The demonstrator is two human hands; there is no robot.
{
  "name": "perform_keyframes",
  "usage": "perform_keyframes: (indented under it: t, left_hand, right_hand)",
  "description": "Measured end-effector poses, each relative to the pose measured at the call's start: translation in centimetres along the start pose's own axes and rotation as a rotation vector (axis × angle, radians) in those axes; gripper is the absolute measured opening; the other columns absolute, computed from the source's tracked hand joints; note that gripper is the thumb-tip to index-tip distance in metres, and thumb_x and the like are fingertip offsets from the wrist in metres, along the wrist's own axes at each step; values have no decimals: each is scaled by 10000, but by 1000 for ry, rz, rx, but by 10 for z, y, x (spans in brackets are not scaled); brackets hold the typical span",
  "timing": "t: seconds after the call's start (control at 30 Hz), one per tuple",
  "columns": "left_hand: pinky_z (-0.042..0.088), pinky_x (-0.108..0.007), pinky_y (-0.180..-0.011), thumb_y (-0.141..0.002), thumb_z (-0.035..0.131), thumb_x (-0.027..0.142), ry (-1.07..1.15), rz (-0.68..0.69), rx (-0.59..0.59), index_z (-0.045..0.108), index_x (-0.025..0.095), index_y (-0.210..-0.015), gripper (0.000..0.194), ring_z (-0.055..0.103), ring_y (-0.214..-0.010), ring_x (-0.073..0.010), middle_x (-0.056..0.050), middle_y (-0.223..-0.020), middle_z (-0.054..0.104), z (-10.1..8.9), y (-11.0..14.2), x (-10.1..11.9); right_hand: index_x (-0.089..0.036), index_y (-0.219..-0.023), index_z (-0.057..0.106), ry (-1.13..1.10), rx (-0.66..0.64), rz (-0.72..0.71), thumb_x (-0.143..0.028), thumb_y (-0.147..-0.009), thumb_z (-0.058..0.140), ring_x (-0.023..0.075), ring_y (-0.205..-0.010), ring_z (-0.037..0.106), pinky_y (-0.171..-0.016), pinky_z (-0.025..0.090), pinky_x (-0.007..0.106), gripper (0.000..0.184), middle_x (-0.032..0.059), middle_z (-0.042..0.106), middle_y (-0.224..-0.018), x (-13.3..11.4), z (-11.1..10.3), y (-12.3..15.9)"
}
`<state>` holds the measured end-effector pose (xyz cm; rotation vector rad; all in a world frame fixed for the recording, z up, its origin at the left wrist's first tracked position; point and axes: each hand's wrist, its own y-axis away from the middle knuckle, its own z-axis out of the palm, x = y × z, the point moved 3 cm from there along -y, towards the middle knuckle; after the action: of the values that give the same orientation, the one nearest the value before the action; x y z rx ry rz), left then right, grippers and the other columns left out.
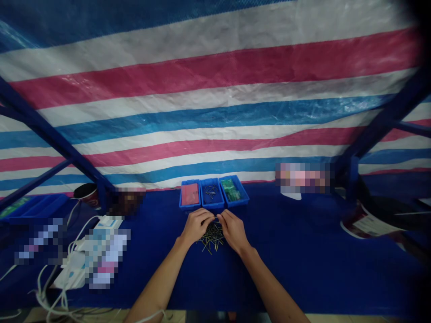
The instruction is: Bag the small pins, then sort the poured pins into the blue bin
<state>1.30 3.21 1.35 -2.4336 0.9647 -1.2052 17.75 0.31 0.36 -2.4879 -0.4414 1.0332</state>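
Note:
My left hand and my right hand rest side by side on the blue table, fingers curled and fingertips nearly meeting above a small pile of thin metal pins. Both seem to pinch something tiny between them, too small to name. Just beyond the hands stand three small blue bins in a row: the left bin holds something pink, the middle bin a few pins, the right bin green parts.
White cables and a power strip lie at the left, with a dark cup behind them. Blue frame posts slant on both sides. A striped tarp hangs behind the table. A bag sits at right.

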Motion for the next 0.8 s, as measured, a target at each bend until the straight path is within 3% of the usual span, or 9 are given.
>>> perform_keyframes:
  t: [0.17, 0.8]
  left_hand:
    - [529, -309, -778, -981, 540, 301, 25, -20, 23, 743, 173, -921, 248, 657, -813, -178, -79, -872, 720, -1, 0, -1]
    - [515, -292, -753, -962, 577, 271, 12, -39, 13, 741, 177, -921, 193, 654, -780, -173, -65, -842, 720, -1, 0, -4]
  right_hand:
    - [-231, -1064, 602, -109, -2, -42, -253, -1018, 472, 186, -839, 646, -735, 478, 273, 139, 43, 649, -955, -3, -2, 0]
    - [-234, -967, 619, -86, -50, -44, -246, -1038, 442, 174, -790, 637, -710, 455, 267, 191, 34, 640, -928, -2, -1, 1]
